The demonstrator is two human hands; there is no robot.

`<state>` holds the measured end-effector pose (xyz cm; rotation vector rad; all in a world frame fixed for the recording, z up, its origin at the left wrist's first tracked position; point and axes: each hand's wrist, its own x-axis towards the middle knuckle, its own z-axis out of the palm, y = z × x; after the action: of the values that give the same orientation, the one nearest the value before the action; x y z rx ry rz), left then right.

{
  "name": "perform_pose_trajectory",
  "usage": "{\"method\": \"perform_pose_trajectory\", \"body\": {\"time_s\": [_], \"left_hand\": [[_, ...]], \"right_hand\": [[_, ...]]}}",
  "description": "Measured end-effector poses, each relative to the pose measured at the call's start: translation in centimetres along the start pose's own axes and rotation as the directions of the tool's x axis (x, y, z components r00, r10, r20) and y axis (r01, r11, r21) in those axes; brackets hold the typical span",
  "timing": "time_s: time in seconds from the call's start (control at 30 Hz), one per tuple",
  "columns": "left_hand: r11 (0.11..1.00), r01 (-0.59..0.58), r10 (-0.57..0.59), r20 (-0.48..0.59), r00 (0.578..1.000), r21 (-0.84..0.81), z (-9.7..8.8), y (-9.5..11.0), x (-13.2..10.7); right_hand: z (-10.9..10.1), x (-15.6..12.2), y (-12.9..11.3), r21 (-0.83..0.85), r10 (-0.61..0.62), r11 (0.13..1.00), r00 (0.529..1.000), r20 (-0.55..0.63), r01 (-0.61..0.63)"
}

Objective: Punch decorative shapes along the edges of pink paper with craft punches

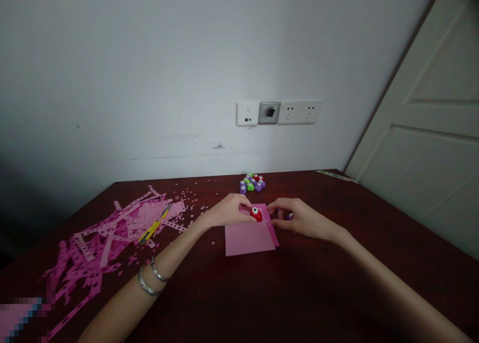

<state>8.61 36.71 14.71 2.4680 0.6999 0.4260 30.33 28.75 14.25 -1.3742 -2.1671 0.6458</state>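
Small pink paper sheets (250, 240) lie overlapped in front of me, the lower one showing along the right side. At their top edge my left hand (237, 208) is closed on a red craft punch (256, 214) with a white, eye-like top. My right hand (288, 215) is curled at the right edge of the sheets, thumb and fingertips pinching the paper there. Between its fingers shows part of a purple craft punch (289, 216); whether the hand touches it, I cannot tell. Behind the hands stands a cluster of purple, green and red punches (250, 186).
Punched pink paper strips (93, 243) are heaped on the left, with a yellow utility knife (154, 226) on them. Tiny pink cutouts (192, 208) are scattered beside the heap. A flat strip (337, 175) lies at the table's back right. Wall sockets (297, 113) are above the table (337, 293).
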Motion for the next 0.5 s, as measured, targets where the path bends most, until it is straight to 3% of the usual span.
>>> {"method": "perform_pose_trajectory", "body": {"time_s": [0.3, 0.5], "left_hand": [[0.996, -0.083, 0.084, 0.024, 0.996, -0.029, 1.0, 0.9, -0.1], [0.996, -0.065, 0.070, 0.075, 0.995, -0.061, 1.0, 0.5, 0.0]], "right_hand": [[1.2, 0.3, -0.2, -0.046, -0.048, 0.998, 0.999, -0.006, 0.048], [1.3, 0.4, -0.5, -0.039, -0.058, 0.998, 0.998, 0.013, 0.059]]}}
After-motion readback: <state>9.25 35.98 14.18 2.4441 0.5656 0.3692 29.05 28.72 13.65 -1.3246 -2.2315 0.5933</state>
